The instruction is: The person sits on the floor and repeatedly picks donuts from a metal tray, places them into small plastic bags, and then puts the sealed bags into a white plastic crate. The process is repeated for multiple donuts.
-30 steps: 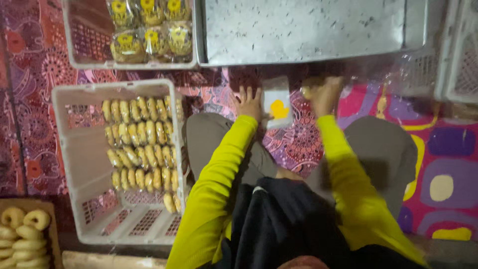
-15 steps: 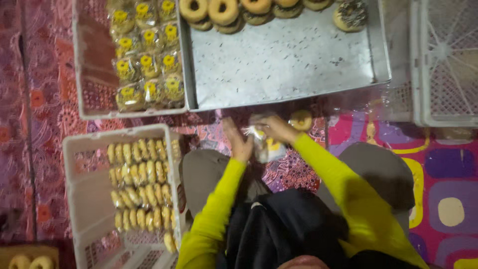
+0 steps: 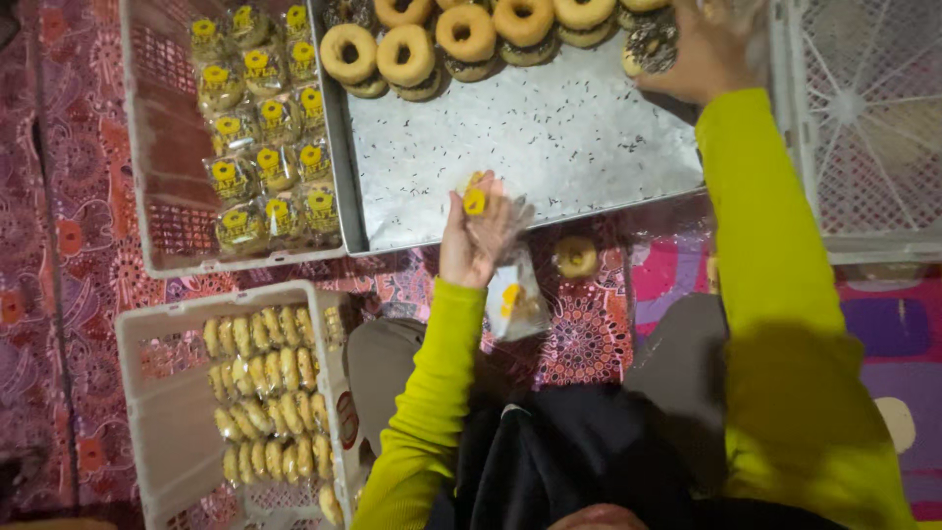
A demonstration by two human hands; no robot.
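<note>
While half a second ago both hands met over a bag just below the metal tray (image 3: 549, 147), they are now split. Right hand (image 3: 708, 47) has gone up to the tray's far right corner, onto a chocolate-sprinkled donut (image 3: 650, 47). Fingers curl down around that donut; whether they actually clamp it, cannot tell, since the back of the hand hides the tips. Left hand (image 3: 475, 234) has stayed at the tray's near edge and now holds the clear plastic bag (image 3: 512, 294) alone, fingers pinched together on its top edge, bag hanging below the tray over the patterned mat (image 3: 589, 334). View has also shifted, so more of the tray's donut row shows.

Bag: small, transparent, crinkled, with a round yellow label; another yellow label shows at the fingertips. Whether anything is inside is not clear.

Donuts (image 3: 412, 49) sit along the tray's far edge, plain golden rings over darker undersides. Rest of the tray is bare metal with dark sprinkle crumbs. One yellow sticker roll (image 3: 575, 257) lies on the mat just below the tray. Left of the tray, a grey crate (image 3: 147, 177) holds bagged donuts (image 3: 265, 167). Below that, a second crate (image 3: 167, 412) holds rows of pale pastries (image 3: 265, 393).
</note>
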